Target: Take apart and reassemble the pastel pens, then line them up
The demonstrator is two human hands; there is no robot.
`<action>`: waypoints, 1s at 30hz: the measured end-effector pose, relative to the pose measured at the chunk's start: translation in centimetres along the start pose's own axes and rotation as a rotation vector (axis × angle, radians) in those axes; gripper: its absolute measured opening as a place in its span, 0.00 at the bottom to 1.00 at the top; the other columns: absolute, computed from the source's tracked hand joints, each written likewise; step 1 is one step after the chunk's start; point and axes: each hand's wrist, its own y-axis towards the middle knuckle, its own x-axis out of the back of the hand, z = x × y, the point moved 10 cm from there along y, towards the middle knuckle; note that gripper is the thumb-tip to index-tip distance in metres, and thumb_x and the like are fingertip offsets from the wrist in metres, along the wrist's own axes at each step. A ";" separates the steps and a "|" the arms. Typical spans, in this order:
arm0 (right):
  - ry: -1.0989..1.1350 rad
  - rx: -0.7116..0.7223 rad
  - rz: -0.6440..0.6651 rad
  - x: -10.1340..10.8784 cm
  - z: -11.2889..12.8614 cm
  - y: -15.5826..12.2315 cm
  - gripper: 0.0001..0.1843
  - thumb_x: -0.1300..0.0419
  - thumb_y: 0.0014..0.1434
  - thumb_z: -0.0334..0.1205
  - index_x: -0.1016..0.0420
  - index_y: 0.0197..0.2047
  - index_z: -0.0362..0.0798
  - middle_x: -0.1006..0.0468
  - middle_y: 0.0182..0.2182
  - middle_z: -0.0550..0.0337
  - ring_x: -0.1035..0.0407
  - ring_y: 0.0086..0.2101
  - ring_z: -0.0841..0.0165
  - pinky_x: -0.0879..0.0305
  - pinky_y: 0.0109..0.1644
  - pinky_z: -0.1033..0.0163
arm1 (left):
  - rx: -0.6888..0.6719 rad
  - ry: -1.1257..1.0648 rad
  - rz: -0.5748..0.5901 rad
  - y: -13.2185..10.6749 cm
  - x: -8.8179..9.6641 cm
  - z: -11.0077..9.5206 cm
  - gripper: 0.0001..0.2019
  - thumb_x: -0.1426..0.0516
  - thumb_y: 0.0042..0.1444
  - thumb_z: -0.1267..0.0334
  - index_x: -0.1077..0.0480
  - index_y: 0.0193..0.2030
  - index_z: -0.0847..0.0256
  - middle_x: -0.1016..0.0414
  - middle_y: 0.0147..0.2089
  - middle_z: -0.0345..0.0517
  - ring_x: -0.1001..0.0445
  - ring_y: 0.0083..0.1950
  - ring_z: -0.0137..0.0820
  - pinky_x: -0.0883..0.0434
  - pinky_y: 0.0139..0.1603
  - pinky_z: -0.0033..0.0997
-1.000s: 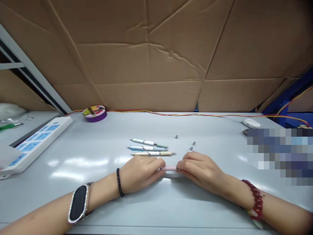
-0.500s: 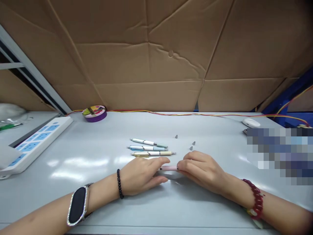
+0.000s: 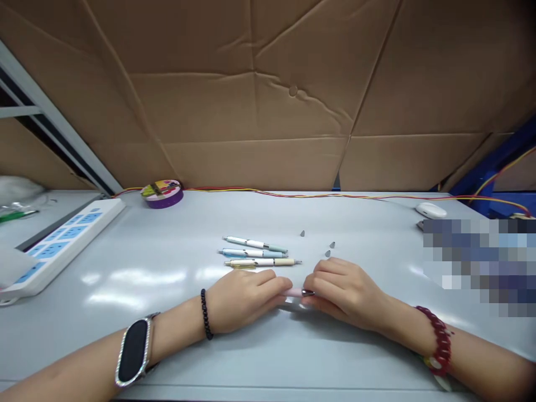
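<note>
My left hand [image 3: 251,298] is closed around the barrel of a pink pen [image 3: 295,292], which lies level just above the table. At the pen's right end is a silver cone tip [image 3: 309,292], pinched by the fingers of my right hand [image 3: 345,290]. The rest of the barrel is hidden inside my left hand. Just beyond my hands lie a cream-and-white pen [image 3: 268,262], a blue-and-white pen [image 3: 255,253] and a green-and-white pen [image 3: 253,243], side by side. Small grey cone tips [image 3: 332,245] are scattered to the right of these pens.
A purple roll of tape [image 3: 163,195] sits at the back left, near a white power strip [image 3: 71,240]. Red and yellow wires [image 3: 285,195] run along the back edge below a cardboard wall [image 3: 251,111]. A white mouse-like object [image 3: 431,210] rests at the back right.
The fingers of my left hand have closed onto the pink pen. The silver tip at its right end now shows between my right fingers.
</note>
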 end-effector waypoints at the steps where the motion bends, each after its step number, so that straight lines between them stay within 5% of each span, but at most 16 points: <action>1: -0.005 0.006 0.002 0.0 0.1 0.0 0.17 0.51 0.62 0.41 0.32 0.25 0.46 0.31 0.20 0.60 0.40 0.24 0.71 0.47 0.27 0.66 | -0.001 -0.001 0.000 0.0 0.0 0.0 0.13 0.59 0.64 0.62 0.36 0.44 0.60 0.29 0.33 0.43 0.30 0.31 0.29 0.35 0.29 0.25; 8: -0.050 0.045 -0.017 0.2 0.5 0.2 0.20 0.54 0.64 0.41 0.34 0.22 0.46 0.34 0.17 0.62 0.44 0.21 0.72 0.51 0.26 0.66 | 0.025 -0.113 -0.013 -0.2 0.2 0.3 0.13 0.56 0.64 0.60 0.44 0.53 0.60 0.26 0.40 0.44 0.27 0.37 0.30 0.34 0.34 0.25; 13: -0.044 0.027 -0.006 -0.1 0.3 0.0 0.23 0.57 0.65 0.42 0.36 0.21 0.46 0.36 0.16 0.63 0.46 0.21 0.73 0.52 0.26 0.66 | 0.012 -0.023 -0.033 -0.1 0.5 0.1 0.13 0.59 0.65 0.59 0.38 0.40 0.61 0.27 0.32 0.42 0.29 0.29 0.28 0.37 0.26 0.24; 24: 0.041 0.059 -0.101 1.0 0.5 -0.2 0.02 0.45 0.59 0.33 0.32 0.35 0.45 0.27 0.24 0.61 0.38 0.25 0.72 0.45 0.29 0.66 | -0.005 0.008 -0.033 -0.2 -0.2 0.1 0.16 0.62 0.66 0.61 0.36 0.40 0.61 0.28 0.30 0.40 0.29 0.29 0.28 0.38 0.26 0.25; 30: 0.039 0.081 -0.112 1.0 0.7 -0.4 0.02 0.45 0.58 0.32 0.32 0.36 0.46 0.26 0.25 0.61 0.37 0.26 0.72 0.45 0.30 0.65 | -0.008 -0.015 -0.024 -0.1 -0.1 0.0 0.16 0.62 0.66 0.61 0.36 0.40 0.62 0.28 0.31 0.40 0.29 0.29 0.28 0.37 0.26 0.25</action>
